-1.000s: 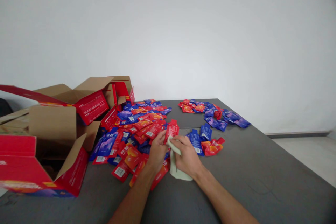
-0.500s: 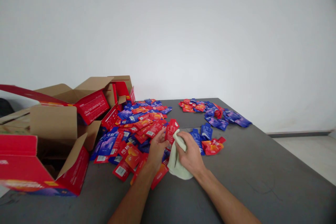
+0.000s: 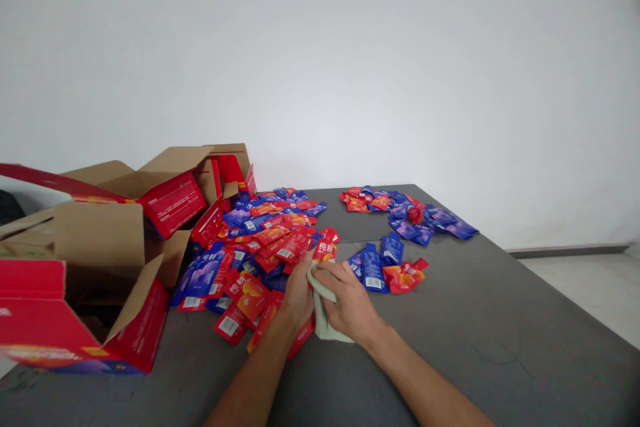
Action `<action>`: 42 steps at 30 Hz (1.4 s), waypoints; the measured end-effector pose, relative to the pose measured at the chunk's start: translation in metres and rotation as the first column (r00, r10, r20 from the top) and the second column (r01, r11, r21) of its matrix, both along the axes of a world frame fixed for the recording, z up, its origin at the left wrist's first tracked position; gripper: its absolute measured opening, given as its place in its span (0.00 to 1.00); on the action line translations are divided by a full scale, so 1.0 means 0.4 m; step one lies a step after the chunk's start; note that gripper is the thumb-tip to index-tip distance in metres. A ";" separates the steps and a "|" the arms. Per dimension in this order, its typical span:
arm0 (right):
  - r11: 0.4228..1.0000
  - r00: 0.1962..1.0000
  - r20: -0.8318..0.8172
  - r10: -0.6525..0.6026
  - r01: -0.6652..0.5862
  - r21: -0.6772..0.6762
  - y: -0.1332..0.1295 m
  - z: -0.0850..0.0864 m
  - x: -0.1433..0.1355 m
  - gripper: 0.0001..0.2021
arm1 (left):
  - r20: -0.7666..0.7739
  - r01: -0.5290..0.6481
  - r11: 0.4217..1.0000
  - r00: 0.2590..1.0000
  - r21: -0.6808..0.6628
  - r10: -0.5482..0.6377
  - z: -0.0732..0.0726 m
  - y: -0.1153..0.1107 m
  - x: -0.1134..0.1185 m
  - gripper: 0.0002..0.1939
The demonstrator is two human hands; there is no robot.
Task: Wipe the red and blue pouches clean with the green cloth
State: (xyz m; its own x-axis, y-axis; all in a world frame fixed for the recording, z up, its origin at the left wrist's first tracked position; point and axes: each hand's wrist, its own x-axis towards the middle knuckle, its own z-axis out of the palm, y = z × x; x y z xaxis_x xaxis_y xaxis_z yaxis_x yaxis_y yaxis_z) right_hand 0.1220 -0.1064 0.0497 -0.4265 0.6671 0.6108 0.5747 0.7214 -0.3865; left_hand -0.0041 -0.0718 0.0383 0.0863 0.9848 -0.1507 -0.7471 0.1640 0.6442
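Observation:
A red pouch with white characters stands up out of my left hand, which is closed around its lower part. My right hand is closed on a pale green cloth and presses it against the pouch; the two hands touch. The cloth's loose end hangs below my right fingers. Just left of my hands spreads a heap of red and blue pouches, some under my left wrist. Close by on the right lie a blue pouch and a red-orange pouch.
Open red cardboard boxes stand along the left side, flaps raised. Another group of red and blue pouches lies toward the back right of the dark table. A white wall rises behind the table.
My right hand has moved left with the cloth, up against my left hand. The red pouch now shows its front with large white characters, and the cloth covers its lower part.

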 end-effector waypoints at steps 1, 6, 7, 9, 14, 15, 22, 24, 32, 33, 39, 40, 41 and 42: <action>0.999 0.999 0.001 -0.034 0.034 -0.003 0.003 0.000 0.004 0.25 | -0.014 0.022 1.000 1.000 0.006 -0.022 -0.001 0.000 -0.001 0.14; 0.962 0.956 -0.120 -0.266 0.271 0.024 0.039 -0.006 0.054 0.24 | -0.136 0.118 0.992 0.984 0.039 -0.112 -0.009 -0.010 0.011 0.20; 0.956 0.949 -0.137 -0.286 0.292 0.030 0.045 -0.006 0.063 0.24 | -0.157 0.123 0.991 0.981 0.052 -0.114 -0.008 -0.014 0.015 0.21; 0.956 0.948 -0.145 -0.285 0.292 0.033 0.047 -0.003 0.070 0.25 | -0.203 0.128 0.987 0.973 0.096 -0.106 -0.006 -0.019 0.019 0.22; 0.994 0.994 -0.031 -0.107 0.107 -0.015 0.014 0.002 0.029 0.26 | -0.379 0.064 0.978 0.925 0.201 0.018 0.001 -0.009 -0.002 0.22; 0.997 0.998 -0.005 -0.069 0.069 -0.036 0.007 0.001 0.019 0.27 | -0.427 0.041 0.975 0.902 0.218 0.058 0.003 -0.004 -0.010 0.22; 0.971 0.983 0.054 -0.176 0.183 -0.155 0.015 -0.003 0.031 0.24 | -0.806 -0.040 0.836 0.246 0.547 0.538 0.026 0.019 -0.082 0.20; 0.929 0.949 0.093 -0.302 0.314 -0.193 0.032 0.001 0.060 0.20 | -0.824 -0.070 0.821 -0.047 0.567 0.565 0.023 0.022 -0.108 0.21; 0.636 0.723 0.392 -0.569 0.689 -0.346 0.091 -0.021 0.148 0.19 | -0.783 0.065 0.799 -0.167 0.598 0.600 -0.042 0.048 -0.113 0.17; 0.621 0.721 0.412 -0.557 0.691 -0.369 0.095 -0.025 0.151 0.20 | -0.787 0.140 0.790 -0.093 0.596 0.610 -0.049 0.047 -0.097 0.17; 0.658 0.814 0.349 -0.465 0.581 -0.478 0.096 -0.039 0.133 0.21 | -0.849 0.495 0.701 0.169 0.513 0.501 -0.070 0.006 0.013 0.22; 0.685 0.846 0.307 -0.435 0.533 -0.497 0.093 -0.041 0.125 0.20 | -0.865 0.495 0.720 0.155 0.487 0.478 -0.071 0.002 0.024 0.22; 0.717 0.884 0.254 -0.393 0.467 -0.518 0.090 -0.042 0.117 0.19 | -0.883 0.491 0.746 0.124 0.451 0.452 -0.073 0.000 0.032 0.22; 0.746 0.920 0.195 -0.341 0.391 -0.539 0.087 -0.044 0.110 0.18 | -0.901 0.476 0.779 0.075 0.409 0.427 -0.074 0.000 0.037 0.22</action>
